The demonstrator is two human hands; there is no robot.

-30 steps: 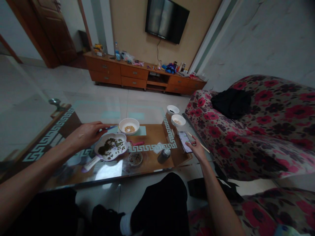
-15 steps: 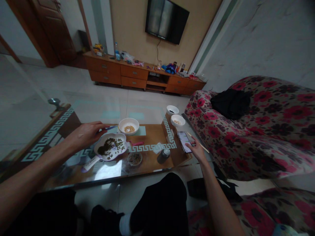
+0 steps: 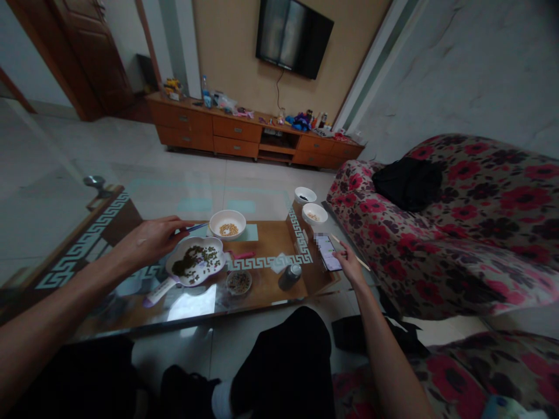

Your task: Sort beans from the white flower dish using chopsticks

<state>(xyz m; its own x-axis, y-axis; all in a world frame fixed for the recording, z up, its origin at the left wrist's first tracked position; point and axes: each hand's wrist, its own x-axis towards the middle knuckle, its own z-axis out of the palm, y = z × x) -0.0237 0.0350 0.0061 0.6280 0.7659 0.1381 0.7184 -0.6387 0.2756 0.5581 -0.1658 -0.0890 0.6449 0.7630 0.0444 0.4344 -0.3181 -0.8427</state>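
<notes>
So, what does the left hand (image 3: 148, 241) have hold of?

Its fingers curl closed around a slim blue stick (image 3: 197, 227), and the tip points at a white bowl of pale kernels (image 3: 227, 223) just beside it, in the lower middle of the frame.

And below that hand?

A white flower-shaped dish (image 3: 194, 262) with a long handle, holding small green beans. To its lower right sits a small round dish of mixed seeds (image 3: 239, 283).

What about the right hand (image 3: 349, 265)?

It's half closed, its fingertips (image 3: 341, 247) on a smartphone (image 3: 328, 253) at the table's edge, right of centre. A wooden chopstick (image 3: 358, 261) runs past the hand, though you can't tell whether it's gripped.

What's around them?

Two small white bowls (image 3: 304, 195) stand farther along a glass-topped table (image 3: 262, 238), near a dark can (image 3: 290, 277). A floral sofa (image 3: 458, 233) fills the right side, and a wooden TV cabinet (image 3: 255, 134) stands at upper centre, beneath a wall-mounted television (image 3: 293, 38).
</notes>
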